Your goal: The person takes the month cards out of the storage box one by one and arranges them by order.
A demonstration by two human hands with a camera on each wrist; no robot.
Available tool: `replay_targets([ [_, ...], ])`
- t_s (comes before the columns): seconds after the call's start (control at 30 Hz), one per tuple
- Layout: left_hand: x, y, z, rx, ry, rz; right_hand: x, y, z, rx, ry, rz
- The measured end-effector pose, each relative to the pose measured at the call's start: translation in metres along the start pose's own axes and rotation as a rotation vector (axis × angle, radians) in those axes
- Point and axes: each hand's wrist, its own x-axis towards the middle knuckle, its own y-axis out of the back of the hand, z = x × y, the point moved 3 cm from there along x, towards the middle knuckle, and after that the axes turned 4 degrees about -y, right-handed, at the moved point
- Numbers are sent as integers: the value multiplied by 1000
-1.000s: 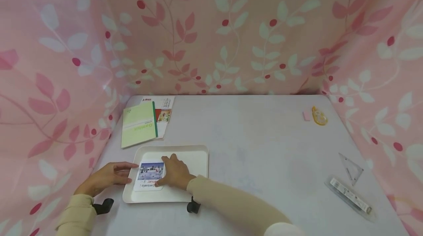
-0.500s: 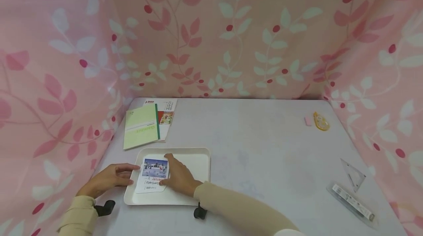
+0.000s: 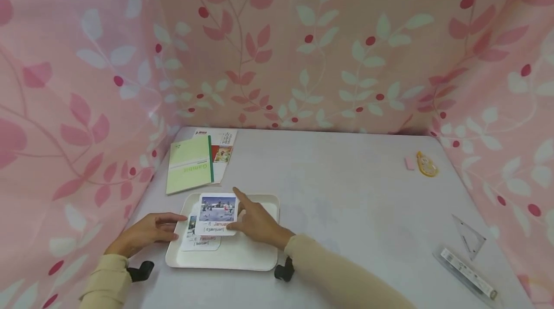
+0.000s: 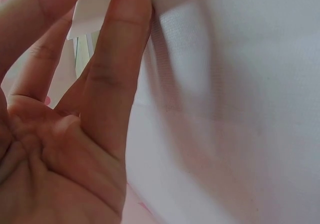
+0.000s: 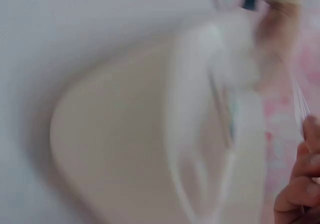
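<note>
- Since a moment ago, the top picture card (image 3: 218, 215) has come up off the card beneath (image 3: 200, 240) and shifted toward the far edge of the tray (image 3: 225, 258); seen from the head, the right hand (image 3: 256, 222) pinches its right edge between thumb and fingers, so the glossy rectangle with rounded corners stands tilted over the smooth cream tray.
- Same view: the left hand (image 3: 144, 232) lies flat with relaxed fingers, tips touching the tray's left rim; a matte green notebook (image 3: 190, 164) and a printed leaflet (image 3: 221, 148) lie beyond, with a clear plastic set square (image 3: 469, 237) well apart at the right.
- Left wrist: the left hand (image 4: 65, 114) shows straight fingers against a pale rim, over finely woven white cloth (image 4: 240, 109).
- Right wrist: blurred, the rounded cream tray (image 5: 125, 164) fills the view; curled fingertips (image 5: 305, 184) show at the edge.
</note>
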Motion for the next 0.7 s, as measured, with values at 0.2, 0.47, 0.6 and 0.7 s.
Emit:
replay_targets([
  [0.2,0,-2,3,6,21,14,-30,87,28,94,-90,129],
  [0.47,-1,0,-1,5,28,20,-76,150,103,-111,-257,172],
  [0.6,1,1,0,9,34,18,-91,158,125,-203,-280,98],
  [0.7,3,1,2,13,35,15,-97,161,131,-228,-275,65],
])
